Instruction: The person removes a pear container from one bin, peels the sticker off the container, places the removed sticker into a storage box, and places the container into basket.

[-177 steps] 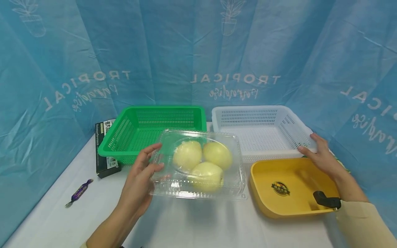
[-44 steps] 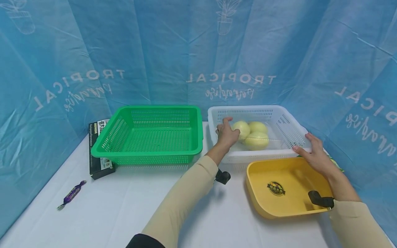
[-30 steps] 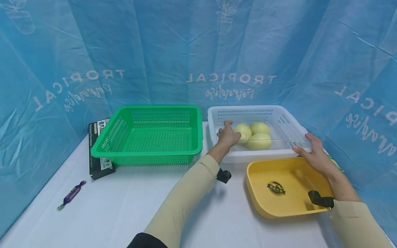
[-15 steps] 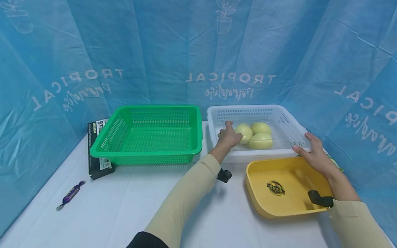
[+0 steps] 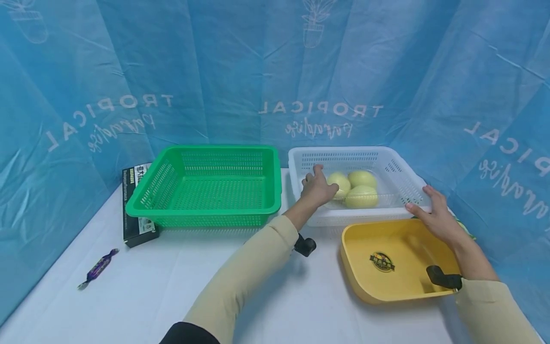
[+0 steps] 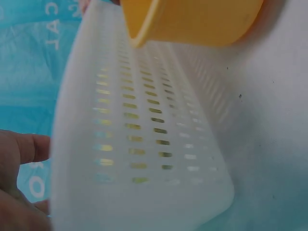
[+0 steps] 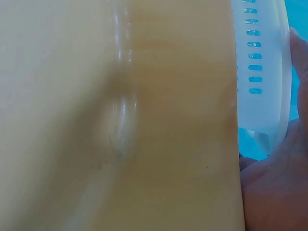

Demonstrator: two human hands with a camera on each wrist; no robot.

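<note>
A clear plastic box [image 5: 388, 200] with three pale yellow fruits [image 5: 362, 196] inside lies in the white basket [image 5: 315, 220]. At the left end of that basket is my left hand [image 5: 317, 190], its thumb and fingers spread beside the box. Whether it touches the box's clear wall is hard to see. In the left wrist view, the left hand's fingers [image 6: 29, 149] appear beyond the basket's rim, with nothing visible between them. My right hand [image 5: 440, 217] grips the right front corner of the white basket, also seen by the right wrist camera.
A green basket [image 5: 270, 210] stands to the left of the white one. In front of the white basket is a yellow tub [image 5: 399, 282] with a round label. A black box [image 5: 139, 229] and a purple-wrapped candy [image 5: 100, 267] lie at the left on the white table [image 5: 172, 286].
The left hand carried the fruit box from above the table into the white basket, then it slid slightly right. Just now the left hand shifts slightly while the box stays. The right hand keeps its grip.
</note>
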